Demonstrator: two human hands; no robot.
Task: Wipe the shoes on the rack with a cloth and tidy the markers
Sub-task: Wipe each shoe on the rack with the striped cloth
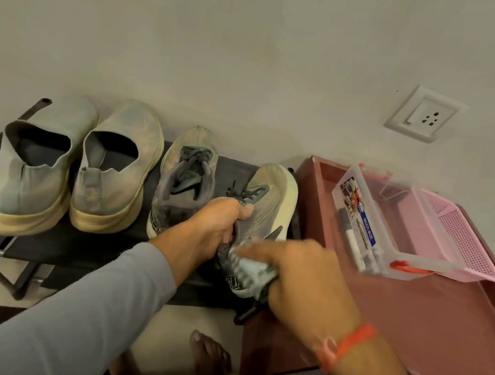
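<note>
Several dusty shoes stand on a low black rack [73, 252]: two grey slip-ons [32, 163] [116, 166] at the left, a laced sneaker [184, 177], and a rightmost sneaker [273, 198] tilted on its side. My left hand [218, 221] grips that tilted sneaker at its collar. My right hand [300, 276] presses a pale grey cloth [249, 270] against the sneaker's heel; the hand is blurred. Markers [356, 246] lie inside a clear plastic box [374, 220] on the maroon table to the right.
A pink mesh basket [455, 236] sits behind the clear box on the maroon tray-like table [428, 329]. A wall socket [426, 115] is above it. My bare foot [209, 356] is on the floor below the rack.
</note>
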